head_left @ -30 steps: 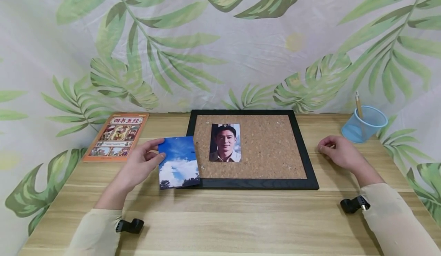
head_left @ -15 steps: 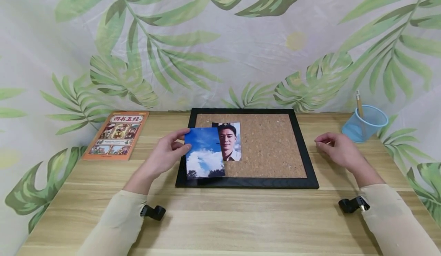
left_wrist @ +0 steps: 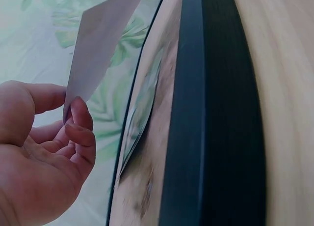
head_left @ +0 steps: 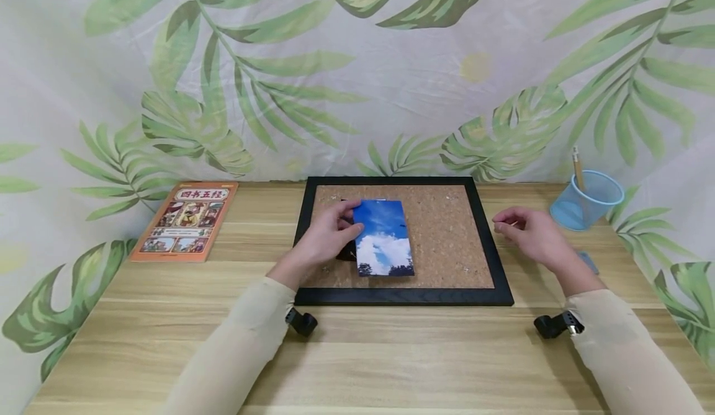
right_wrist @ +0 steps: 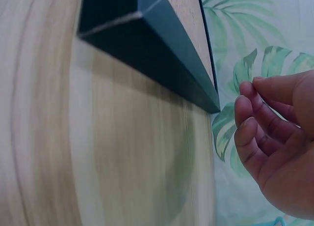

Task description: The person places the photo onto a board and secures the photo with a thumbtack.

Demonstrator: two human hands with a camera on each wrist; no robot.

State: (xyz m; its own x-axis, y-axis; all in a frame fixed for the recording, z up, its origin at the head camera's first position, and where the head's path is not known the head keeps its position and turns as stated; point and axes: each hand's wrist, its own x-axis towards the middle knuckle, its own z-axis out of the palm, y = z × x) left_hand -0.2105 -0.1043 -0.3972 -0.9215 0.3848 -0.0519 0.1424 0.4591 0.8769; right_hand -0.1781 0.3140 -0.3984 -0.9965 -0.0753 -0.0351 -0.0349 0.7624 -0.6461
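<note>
My left hand (head_left: 326, 235) pinches a photo of blue sky and clouds (head_left: 385, 238) by its left edge, thumb in front. The photo is held above the corkboard (head_left: 447, 241), which has a black frame. In the left wrist view the sky photo's pale back (left_wrist: 98, 49) stands clear of the board. Behind it, a portrait photo (head_left: 347, 254) on the cork is mostly hidden; its lower edge bows up in the left wrist view. To the board's right, my right hand (head_left: 530, 232) hovers with curled fingers, thumb and index tips together. Nothing shows between them.
An orange picture book (head_left: 187, 223) lies at the back left of the wooden table (head_left: 402, 359). At the back right stands a blue mesh cup (head_left: 586, 201) with a pencil (head_left: 577, 168). A small blue object (head_left: 588, 263) shows past my right wrist. Tiny clear pins (head_left: 466, 268) dot the cork.
My left hand has carried the sky photo rightward, from the board's left edge to over the portrait, covering most of it. My right hand has shifted slightly left, towards the frame.
</note>
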